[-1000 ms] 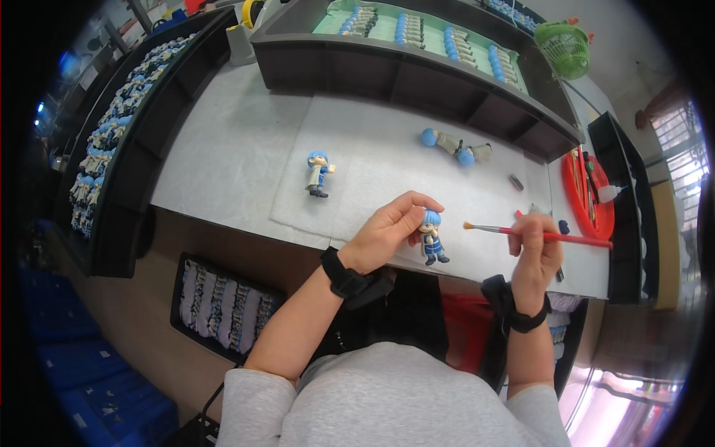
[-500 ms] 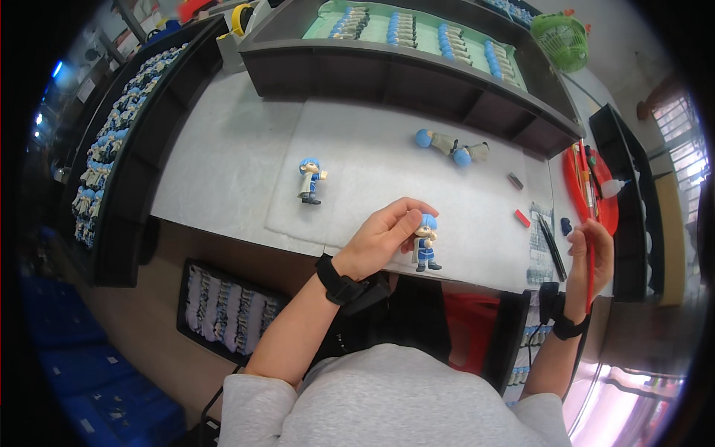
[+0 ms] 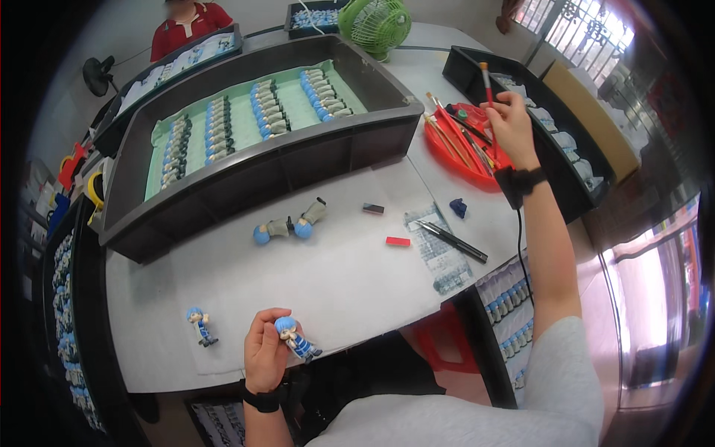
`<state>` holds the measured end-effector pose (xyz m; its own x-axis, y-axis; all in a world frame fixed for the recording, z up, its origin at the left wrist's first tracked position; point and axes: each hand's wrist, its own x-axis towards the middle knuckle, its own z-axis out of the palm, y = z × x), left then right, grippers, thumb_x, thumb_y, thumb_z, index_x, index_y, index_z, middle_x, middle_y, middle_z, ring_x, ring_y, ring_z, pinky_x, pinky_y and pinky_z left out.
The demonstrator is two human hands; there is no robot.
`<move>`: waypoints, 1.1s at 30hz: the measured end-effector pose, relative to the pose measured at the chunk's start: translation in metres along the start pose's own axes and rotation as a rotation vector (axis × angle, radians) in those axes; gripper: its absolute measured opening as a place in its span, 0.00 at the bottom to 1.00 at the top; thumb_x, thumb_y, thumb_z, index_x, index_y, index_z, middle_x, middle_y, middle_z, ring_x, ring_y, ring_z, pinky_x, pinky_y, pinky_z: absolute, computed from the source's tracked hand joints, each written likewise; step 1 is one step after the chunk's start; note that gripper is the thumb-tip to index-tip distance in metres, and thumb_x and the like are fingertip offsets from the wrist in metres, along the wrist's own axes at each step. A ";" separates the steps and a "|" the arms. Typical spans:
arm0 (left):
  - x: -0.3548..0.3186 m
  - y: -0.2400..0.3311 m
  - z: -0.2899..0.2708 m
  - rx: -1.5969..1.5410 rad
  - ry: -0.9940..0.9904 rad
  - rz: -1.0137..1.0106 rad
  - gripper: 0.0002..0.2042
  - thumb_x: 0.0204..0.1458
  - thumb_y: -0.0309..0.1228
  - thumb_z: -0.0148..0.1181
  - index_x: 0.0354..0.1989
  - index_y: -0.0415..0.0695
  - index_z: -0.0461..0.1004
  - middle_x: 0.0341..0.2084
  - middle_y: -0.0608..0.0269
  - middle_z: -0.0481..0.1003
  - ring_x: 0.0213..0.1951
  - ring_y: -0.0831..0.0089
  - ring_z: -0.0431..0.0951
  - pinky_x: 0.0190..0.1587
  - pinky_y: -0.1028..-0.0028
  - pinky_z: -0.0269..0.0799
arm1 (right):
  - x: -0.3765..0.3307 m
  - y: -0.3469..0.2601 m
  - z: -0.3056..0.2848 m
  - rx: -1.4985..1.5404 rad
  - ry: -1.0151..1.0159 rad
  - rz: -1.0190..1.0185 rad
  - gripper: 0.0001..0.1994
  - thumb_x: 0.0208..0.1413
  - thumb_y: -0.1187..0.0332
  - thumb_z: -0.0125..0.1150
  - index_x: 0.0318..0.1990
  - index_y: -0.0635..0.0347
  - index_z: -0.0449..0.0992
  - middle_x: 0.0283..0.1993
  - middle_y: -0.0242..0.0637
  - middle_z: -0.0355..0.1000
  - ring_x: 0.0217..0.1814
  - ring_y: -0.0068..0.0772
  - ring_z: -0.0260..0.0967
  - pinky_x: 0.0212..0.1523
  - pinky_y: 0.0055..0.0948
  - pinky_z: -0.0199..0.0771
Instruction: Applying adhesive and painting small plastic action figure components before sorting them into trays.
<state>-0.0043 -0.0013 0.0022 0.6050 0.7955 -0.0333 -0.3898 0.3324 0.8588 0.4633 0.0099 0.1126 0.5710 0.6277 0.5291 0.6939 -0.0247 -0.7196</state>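
L hand [image 3: 267, 350] grips a small smooth fig [image 3: 299, 343] w/ rounded blue hair, at the near edge of the pale flat tbl [image 3: 350, 290]; fingers hide part of its back. R hand [image 3: 514, 130] pinches a slim red stick [image 3: 488, 88], orange end up, over the curved plastic dish [image 3: 477, 181]; lower end hard to make out. Floor-side tray [image 3: 216, 423], bottom L, cut off & dim.
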 end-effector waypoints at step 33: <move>0.004 -0.002 0.004 -0.064 0.100 -0.015 0.14 0.54 0.37 0.48 0.43 0.39 0.66 0.27 0.69 0.70 0.27 0.84 0.66 0.30 0.84 0.62 | -0.262 -0.144 0.116 0.770 -1.016 0.338 0.23 0.44 0.71 0.62 0.48 0.65 0.62 0.37 0.42 0.70 0.37 0.26 0.69 0.39 0.23 0.69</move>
<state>0.0018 -0.0005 0.0028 0.5401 0.8357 -0.0998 -0.4264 0.3739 0.8236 0.1628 -0.0606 0.0257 -0.1499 0.9872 -0.0539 -0.0357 -0.0599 -0.9976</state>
